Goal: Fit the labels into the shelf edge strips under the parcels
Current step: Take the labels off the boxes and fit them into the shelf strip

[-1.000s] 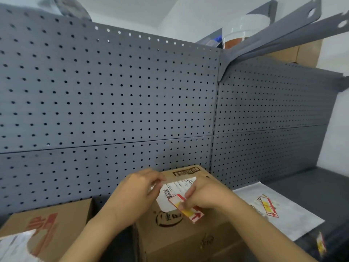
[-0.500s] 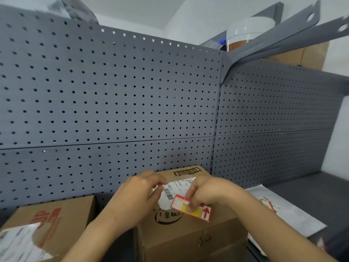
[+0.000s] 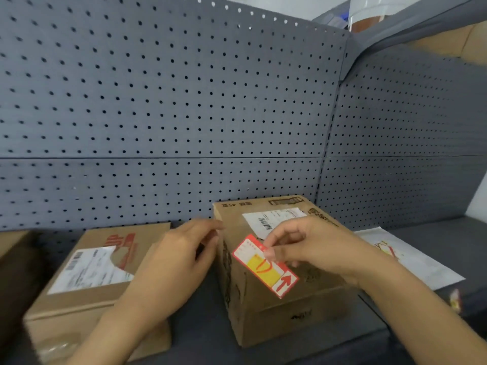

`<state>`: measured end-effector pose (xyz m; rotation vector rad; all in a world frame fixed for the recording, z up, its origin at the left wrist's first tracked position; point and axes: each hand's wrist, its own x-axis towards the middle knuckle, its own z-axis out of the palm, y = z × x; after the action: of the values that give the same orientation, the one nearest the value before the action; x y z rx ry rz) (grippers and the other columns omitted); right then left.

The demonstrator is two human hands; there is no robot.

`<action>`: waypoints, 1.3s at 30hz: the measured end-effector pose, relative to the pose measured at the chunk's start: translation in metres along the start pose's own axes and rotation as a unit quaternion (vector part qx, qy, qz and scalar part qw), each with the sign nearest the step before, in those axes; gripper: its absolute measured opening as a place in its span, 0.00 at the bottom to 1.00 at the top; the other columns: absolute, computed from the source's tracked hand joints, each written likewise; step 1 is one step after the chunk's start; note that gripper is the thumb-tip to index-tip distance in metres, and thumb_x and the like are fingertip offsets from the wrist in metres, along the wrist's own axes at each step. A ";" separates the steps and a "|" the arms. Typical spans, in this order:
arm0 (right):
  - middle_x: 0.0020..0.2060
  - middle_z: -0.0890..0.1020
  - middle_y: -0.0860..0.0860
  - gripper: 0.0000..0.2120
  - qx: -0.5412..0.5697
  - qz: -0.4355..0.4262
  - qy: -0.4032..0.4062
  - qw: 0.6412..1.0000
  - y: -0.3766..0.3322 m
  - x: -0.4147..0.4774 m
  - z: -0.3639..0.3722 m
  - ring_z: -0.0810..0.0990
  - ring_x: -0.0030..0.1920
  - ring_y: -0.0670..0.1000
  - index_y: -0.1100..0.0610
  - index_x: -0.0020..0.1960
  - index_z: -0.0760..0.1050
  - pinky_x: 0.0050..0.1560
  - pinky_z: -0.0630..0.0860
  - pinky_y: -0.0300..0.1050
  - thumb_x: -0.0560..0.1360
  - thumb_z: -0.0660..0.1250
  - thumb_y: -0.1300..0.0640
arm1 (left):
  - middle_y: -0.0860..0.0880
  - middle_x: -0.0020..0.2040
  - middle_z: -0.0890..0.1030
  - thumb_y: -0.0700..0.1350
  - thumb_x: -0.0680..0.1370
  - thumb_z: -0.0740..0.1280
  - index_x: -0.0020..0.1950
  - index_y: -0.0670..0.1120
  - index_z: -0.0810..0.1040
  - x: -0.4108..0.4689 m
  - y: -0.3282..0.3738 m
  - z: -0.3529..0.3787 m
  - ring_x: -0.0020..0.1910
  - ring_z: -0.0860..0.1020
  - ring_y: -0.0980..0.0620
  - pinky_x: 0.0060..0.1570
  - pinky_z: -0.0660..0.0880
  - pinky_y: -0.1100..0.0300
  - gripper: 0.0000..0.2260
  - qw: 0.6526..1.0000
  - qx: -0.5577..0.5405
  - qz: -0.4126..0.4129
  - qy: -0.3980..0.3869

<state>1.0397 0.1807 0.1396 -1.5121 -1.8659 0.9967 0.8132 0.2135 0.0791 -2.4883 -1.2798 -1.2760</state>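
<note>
head view: right hand (image 3: 313, 248) pinches red-yellow label (image 3: 264, 266) over box (image 3: 284, 306).

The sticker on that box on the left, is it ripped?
Yes. The white shipping sticker on the left box has a ragged piece missing at its upper right, where red print shows. The red and yellow label in the right hand looks whole.

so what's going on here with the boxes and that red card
A person is labelling parcels on a grey shelf. Their right hand pinches a red and yellow label in front of the middle box; the left hand hovers open beside that box. The label is not in a shelf strip yet.
</note>
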 end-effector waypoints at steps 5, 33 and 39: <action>0.42 0.86 0.51 0.03 0.000 -0.021 -0.036 0.999 -0.007 -0.021 0.056 0.81 0.38 0.45 0.52 0.43 0.79 0.38 0.76 0.36 0.71 0.72 0.57 | 0.57 0.46 0.80 0.53 0.77 0.56 0.56 0.53 0.78 -0.059 -0.001 -0.046 0.43 0.78 0.58 0.40 0.77 0.54 0.14 0.999 0.012 -0.034 -0.012; 0.43 0.80 0.44 0.07 -0.166 -0.191 0.076 0.964 0.023 -0.026 0.272 0.78 0.44 0.42 0.50 0.46 0.75 0.43 0.79 0.46 0.73 0.68 0.61 | 0.47 0.45 0.77 0.41 0.62 0.75 0.49 0.45 0.79 -0.271 -0.065 -0.059 0.41 0.77 0.46 0.41 0.75 0.55 0.16 0.958 0.155 -0.061 -0.234; 0.44 0.80 0.45 0.09 -0.166 -0.232 0.085 0.955 0.017 -0.025 0.277 0.78 0.45 0.42 0.50 0.48 0.75 0.44 0.78 0.44 0.73 0.69 0.63 | 0.45 0.53 0.76 0.42 0.71 0.68 0.60 0.45 0.76 -0.269 -0.067 -0.054 0.50 0.74 0.44 0.51 0.71 0.52 0.17 0.954 0.167 -0.051 -0.244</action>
<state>0.8379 0.0996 -0.0352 -1.1927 -2.1922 0.3392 0.6482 0.0619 -0.0935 -2.5853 -1.5753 -0.3973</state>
